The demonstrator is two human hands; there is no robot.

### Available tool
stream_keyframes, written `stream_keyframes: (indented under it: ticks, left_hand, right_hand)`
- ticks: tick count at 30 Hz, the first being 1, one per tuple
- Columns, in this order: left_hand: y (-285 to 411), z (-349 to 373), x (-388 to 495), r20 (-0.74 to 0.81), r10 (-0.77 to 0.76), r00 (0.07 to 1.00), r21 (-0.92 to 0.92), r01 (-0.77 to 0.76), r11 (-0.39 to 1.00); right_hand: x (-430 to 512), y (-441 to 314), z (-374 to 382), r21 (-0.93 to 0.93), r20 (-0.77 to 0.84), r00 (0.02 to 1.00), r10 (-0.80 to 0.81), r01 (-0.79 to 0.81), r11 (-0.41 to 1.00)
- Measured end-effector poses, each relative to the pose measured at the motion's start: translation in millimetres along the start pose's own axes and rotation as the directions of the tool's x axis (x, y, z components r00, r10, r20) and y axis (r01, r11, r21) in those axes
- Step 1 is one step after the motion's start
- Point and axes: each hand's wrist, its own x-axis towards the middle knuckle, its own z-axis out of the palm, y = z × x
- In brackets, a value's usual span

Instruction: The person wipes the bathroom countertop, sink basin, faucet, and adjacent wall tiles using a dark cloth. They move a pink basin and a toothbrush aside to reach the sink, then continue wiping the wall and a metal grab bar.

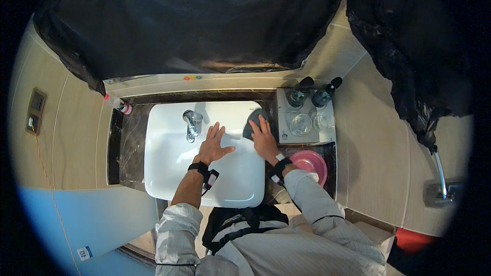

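Note:
A white ceramic washbasin [168, 176] is set in a dark stone counter in front of me. My left hand [213, 147] hovers over or lightly touches the rear of the bowl, fingers spread, holding nothing. Just left of it stands the chrome faucet [190, 122]. At the basin's back right corner, my right hand [264, 141] lies over a dark grey pad or cloth [251, 124], fingers stretched across it. The thumb of that hand is hidden, so a grip on the pad cannot be made out.
Right of the basin, a grey-white box [285, 117] carries two dark pump bottles [297, 94] and two clear glass jars [300, 124]. A pink plastic bowl [320, 166] sits beside my right forearm. A small bottle [119, 104] stands far left; black sheeting [199, 23] hangs behind.

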Motion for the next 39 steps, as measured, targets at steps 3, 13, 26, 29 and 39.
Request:
stream_keyframes:
  ticks: [3, 13, 26, 29, 39]
  left_hand:
    - [-1.4, 2.3, -0.6, -0.009, 0.003, 1.0, -0.028, -0.003, 1.0]
    - [5.9, -7.5, -6.0, 0.057, 0.001, 0.998, -0.057, 0.002, 0.998]
    - [-4.9, -14.7, -7.1, 0.089, 0.054, 0.995, -0.112, -0.044, 0.993]
    - [-2.9, -16.9, -7.6, 0.101, 0.038, 0.994, -0.113, -0.026, 0.993]
    - [-4.6, -17.7, -8.3, 0.079, 0.043, 0.996, -0.109, -0.035, 0.993]
  right_hand:
    - [24.0, 2.8, -2.5, -0.027, 0.044, 0.997, 0.063, -0.062, 0.998]
    - [2.8, -14.2, -7.0, -0.094, 0.106, 0.99, 0.098, -0.088, 0.992]
    - [30.7, -5.3, 5.6, -0.276, 0.068, 0.993, -0.097, 0.112, 0.955]
    - [22.5, -14.6, 0.5, -0.252, 0.084, 0.991, -0.101, 0.119, 0.96]
    - [79.2, -25.6, 22.6, -0.26, 0.069, 0.973, -0.22, 0.23, 0.938]
